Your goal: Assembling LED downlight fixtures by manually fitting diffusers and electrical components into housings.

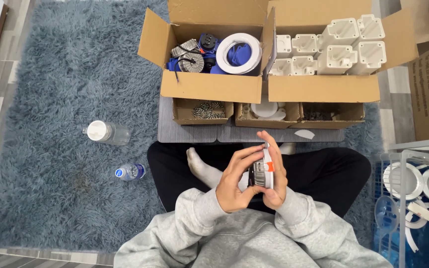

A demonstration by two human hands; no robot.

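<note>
Lamp fitting (263, 171), a small round white piece with an orange clip, sits above the lap, pinched between left hand (234, 183) and right hand (276, 181). Probably light, stiff plastic; its rim offers the safest hold.

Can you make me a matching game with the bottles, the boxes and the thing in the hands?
Things:
1. round lamp part
2. two bottles
3. white plastic housings
4. screws

Places:
A. lying on the blue rug
B. small box at the left
C. held in both hands
D. big box at the right

Pairs: 1-C, 2-A, 3-D, 4-B. The left hand and right hand grip it.
</note>
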